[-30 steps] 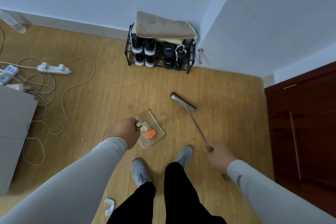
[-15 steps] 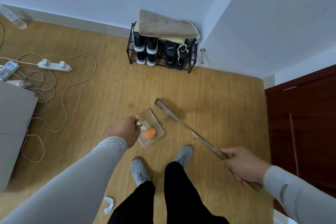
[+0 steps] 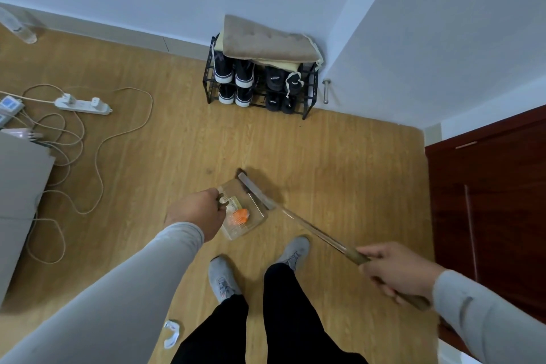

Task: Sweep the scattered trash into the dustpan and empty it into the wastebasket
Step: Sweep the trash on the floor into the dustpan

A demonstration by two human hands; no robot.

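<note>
Your left hand [image 3: 197, 214] grips the clear dustpan [image 3: 243, 211] handle; orange scrap [image 3: 240, 216] and pale bits inside. Right hand [image 3: 397, 270] grips the broom [image 3: 298, 219] handle, head touching the pan's far edge. White scrap [image 3: 171, 334] on the floor [image 3: 165, 156] by your left leg.

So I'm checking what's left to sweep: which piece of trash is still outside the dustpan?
The white scrap on the floor by the left leg; the orange piece already lies in the clear dustpan.
</note>
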